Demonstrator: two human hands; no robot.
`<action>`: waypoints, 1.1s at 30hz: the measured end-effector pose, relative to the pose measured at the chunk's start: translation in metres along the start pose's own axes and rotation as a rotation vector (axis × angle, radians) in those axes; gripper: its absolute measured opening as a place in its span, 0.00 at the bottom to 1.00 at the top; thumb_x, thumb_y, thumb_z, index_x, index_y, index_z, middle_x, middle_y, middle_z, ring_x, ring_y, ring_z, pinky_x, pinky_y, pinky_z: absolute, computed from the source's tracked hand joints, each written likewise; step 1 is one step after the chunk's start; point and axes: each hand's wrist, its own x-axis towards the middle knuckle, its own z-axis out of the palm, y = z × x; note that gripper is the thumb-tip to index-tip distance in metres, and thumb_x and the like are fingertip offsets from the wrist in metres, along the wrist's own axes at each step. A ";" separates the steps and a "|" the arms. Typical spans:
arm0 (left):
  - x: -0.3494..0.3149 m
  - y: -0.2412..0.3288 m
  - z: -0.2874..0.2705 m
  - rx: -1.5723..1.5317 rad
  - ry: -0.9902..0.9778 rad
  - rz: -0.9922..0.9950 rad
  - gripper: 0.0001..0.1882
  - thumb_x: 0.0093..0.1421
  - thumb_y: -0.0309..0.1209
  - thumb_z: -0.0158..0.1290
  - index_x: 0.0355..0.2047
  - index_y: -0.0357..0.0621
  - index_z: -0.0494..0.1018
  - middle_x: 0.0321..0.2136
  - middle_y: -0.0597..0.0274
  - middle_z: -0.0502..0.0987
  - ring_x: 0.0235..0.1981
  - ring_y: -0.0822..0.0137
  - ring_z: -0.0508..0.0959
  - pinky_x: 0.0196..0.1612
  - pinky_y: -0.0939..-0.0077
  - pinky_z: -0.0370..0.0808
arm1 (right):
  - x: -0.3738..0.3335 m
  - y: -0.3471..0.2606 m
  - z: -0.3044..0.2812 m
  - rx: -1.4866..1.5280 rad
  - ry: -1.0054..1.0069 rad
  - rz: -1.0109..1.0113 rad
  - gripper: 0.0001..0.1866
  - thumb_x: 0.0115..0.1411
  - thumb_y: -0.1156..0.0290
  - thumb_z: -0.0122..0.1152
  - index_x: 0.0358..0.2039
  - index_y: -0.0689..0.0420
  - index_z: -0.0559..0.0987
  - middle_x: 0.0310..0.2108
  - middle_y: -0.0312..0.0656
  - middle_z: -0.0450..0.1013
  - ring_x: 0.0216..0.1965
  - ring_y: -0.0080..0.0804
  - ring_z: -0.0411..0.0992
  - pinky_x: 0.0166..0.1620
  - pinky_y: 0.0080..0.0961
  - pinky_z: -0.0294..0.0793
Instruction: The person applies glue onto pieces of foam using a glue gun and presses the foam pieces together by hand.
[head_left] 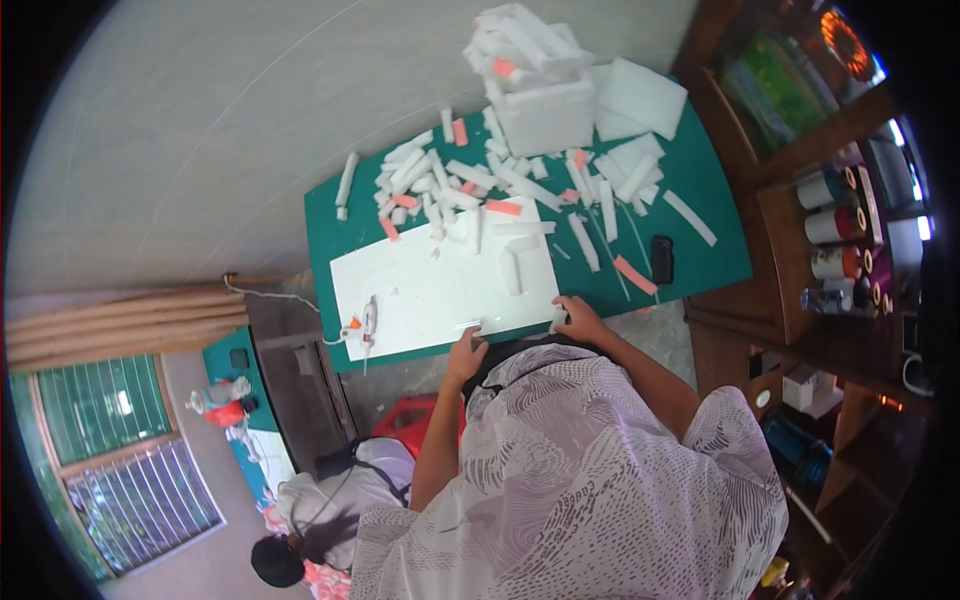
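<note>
My left hand [467,354] is at the near edge of the white board [420,280], thumb and forefinger apart, with nothing visible between them. My right hand [582,320] is by the board's near right corner, its fingers bent around a small whitish piece [557,318], apparently foam. Farther in on the board lies a white foam block [511,270], with a foam strip [523,229] behind it. A white glue gun [369,318] with an orange part rests at the board's left end.
Loose white foam pieces [410,172] and pink strips [503,207] cover the far side of the green table [720,235]. A foam box [545,115] heaped with scraps stands behind. A black case [662,260] lies right. Another person [345,490] sits lower left, near a red stool [405,420].
</note>
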 end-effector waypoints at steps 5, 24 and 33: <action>-0.009 0.020 0.004 -0.113 0.092 -0.047 0.21 0.53 0.32 0.53 0.48 0.43 0.65 0.32 0.53 0.77 0.29 0.56 0.78 0.35 0.68 0.73 | 0.043 0.003 -0.014 -0.111 -0.265 -0.013 0.16 0.42 0.72 0.63 0.34 0.57 0.74 0.22 0.43 0.69 0.24 0.37 0.69 0.31 0.30 0.70; -0.078 -0.030 0.009 -0.439 0.458 -0.278 0.19 0.52 0.31 0.52 0.45 0.40 0.67 0.30 0.54 0.76 0.33 0.59 0.76 0.37 0.69 0.72 | 0.139 -0.028 -0.109 -0.486 0.052 -0.297 0.28 0.49 0.74 0.58 0.52 0.61 0.64 0.51 0.59 0.59 0.53 0.55 0.59 0.53 0.39 0.63; -0.052 -0.051 -0.025 -0.355 0.365 -0.254 0.18 0.52 0.32 0.53 0.44 0.42 0.68 0.28 0.53 0.77 0.31 0.58 0.77 0.36 0.69 0.73 | 0.051 -0.036 -0.037 -0.337 -0.070 0.009 0.30 0.48 0.73 0.58 0.53 0.60 0.63 0.50 0.56 0.60 0.53 0.54 0.59 0.55 0.38 0.60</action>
